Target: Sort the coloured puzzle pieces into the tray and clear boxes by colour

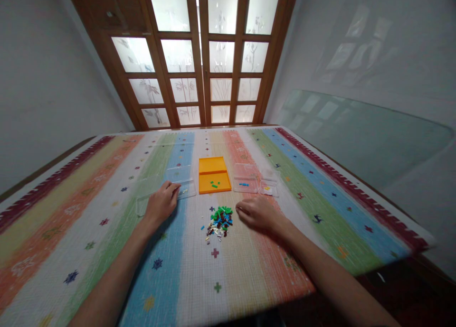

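Note:
A small heap of tiny coloured bricks [220, 220] lies on the striped cloth between my hands. My left hand [162, 203] rests at the near edge of a clear plastic tray [185, 187], its fingers curled and pinched over the tray's rim; anything between them is too small to see. To the right of the heap, my right hand [257, 211] lies on the cloth with its fingers curled inward, fingertips close to the bricks. An orange tray [213, 175] with a few green pieces stands just behind the heap.
Two more clear trays [245, 177] [270, 187] sit right of the orange one, holding a few blue and yellow pieces. Another clear tray [144, 201] lies left of my left hand. The striped cloth [107, 213] covers the table; wooden glazed doors [203, 56] stand behind.

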The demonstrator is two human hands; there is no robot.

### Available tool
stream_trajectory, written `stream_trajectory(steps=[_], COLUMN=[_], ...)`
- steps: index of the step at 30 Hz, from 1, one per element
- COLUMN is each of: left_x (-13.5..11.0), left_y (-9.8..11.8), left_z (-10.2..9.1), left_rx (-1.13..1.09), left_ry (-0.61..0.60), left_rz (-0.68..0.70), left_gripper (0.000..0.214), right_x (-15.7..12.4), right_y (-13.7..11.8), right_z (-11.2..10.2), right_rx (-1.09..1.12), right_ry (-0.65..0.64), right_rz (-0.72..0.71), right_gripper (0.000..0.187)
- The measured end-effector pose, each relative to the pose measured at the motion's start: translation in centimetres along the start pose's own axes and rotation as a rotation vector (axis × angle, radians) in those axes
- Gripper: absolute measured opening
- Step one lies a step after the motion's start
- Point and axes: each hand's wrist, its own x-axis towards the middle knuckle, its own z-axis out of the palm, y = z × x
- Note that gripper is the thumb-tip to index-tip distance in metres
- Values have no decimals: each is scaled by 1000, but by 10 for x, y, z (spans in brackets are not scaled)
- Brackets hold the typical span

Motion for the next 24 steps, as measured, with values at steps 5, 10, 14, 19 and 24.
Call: stream_trajectory(steps=[5, 10, 14, 19, 24], left_x=[-11, -29, -38, -41, -39], left_y=[15, 42, 52, 51, 48], left_z=[-6, -4, 5, 15, 17], left_rx=[-273, -378, -337, -340, -393], left_ry=[3, -154, -257, -266, -185], left_rz=[165, 287, 306, 311, 306], left_gripper=[28, 24, 23, 22, 19], right_x=[0, -1, 0, 0, 0], right_y=[-1, -1, 0, -2, -3], right_z=[-1, -2, -2, -1, -2], right_rx=[7, -5, 1, -4, -23], right_ry=[13, 11, -3, 3, -13], right_rz=[4, 0, -4, -7, 7], right_gripper=[26, 25, 24, 25, 24])
